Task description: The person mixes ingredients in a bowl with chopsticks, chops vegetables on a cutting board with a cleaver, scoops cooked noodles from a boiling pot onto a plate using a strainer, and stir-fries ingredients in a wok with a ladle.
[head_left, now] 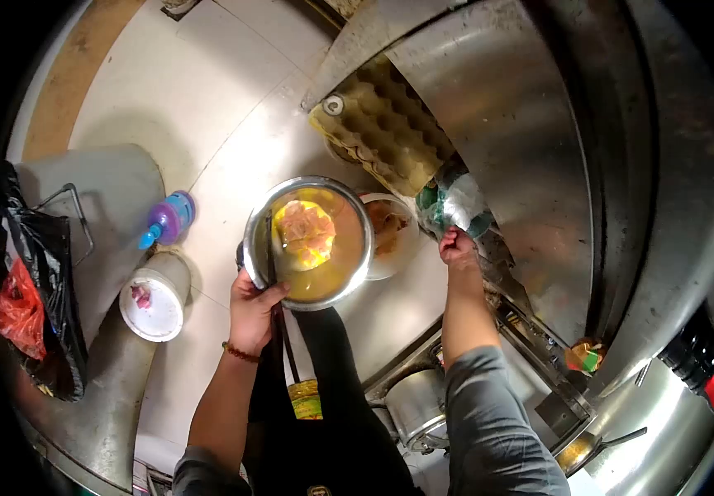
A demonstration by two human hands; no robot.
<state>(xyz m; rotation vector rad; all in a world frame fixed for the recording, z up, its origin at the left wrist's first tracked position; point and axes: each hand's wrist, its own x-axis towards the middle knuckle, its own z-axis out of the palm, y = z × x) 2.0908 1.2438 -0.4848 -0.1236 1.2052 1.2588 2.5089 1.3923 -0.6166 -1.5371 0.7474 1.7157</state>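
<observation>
My left hand (254, 310) grips a metal bowl (353, 281) by its near left rim, thumb over the edge. Yellow liquid, like beaten egg, lies inside with a reddish-orange mass (306, 234) in the middle. A pair of dark chopsticks (271, 273) leans along the bowl's left side, pinned under that hand. My right hand (458, 246) is closed at the near edge of a clear and green plastic bag (448, 202). A bright, shiny patch shows just beyond its fingers; what they hold cannot be made out.
An egg tray (382, 128) sits beyond the plastic bag. Behind the metal bowl, partly hidden, is a white tub (402, 248) with reddish-brown contents. Left are a purple bottle (177, 217), a white bucket (154, 310) and a black bag (43, 256). A lidded pot (419, 405) stands below right.
</observation>
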